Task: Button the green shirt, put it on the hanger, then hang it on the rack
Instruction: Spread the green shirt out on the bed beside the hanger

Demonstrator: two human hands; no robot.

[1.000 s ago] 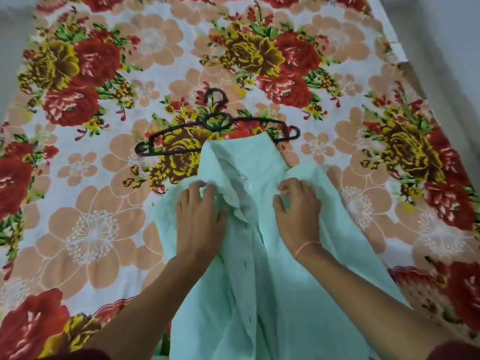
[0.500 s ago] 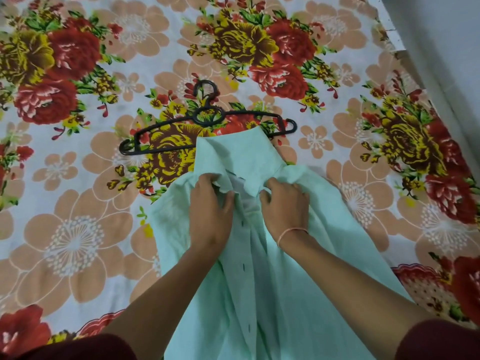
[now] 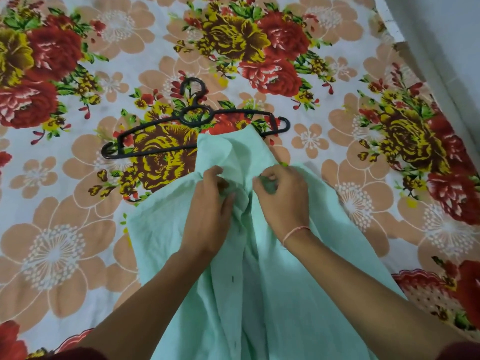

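A green shirt [image 3: 272,281] lies front-up on a floral bedsheet [image 3: 363,61], its collar end covering part of a black plastic hanger [image 3: 196,108]. The left hand [image 3: 210,211] and right hand [image 3: 283,201] each pinch the front edges near the collar. Bunched folds hide any button between them, and the frame cuts off the hem.

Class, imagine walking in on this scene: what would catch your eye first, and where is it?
The pale green shirt fills the lower centre, with the left hand and right hand pinching its front below the collar. Just beyond lies a black hanger on the floral bedsheet.
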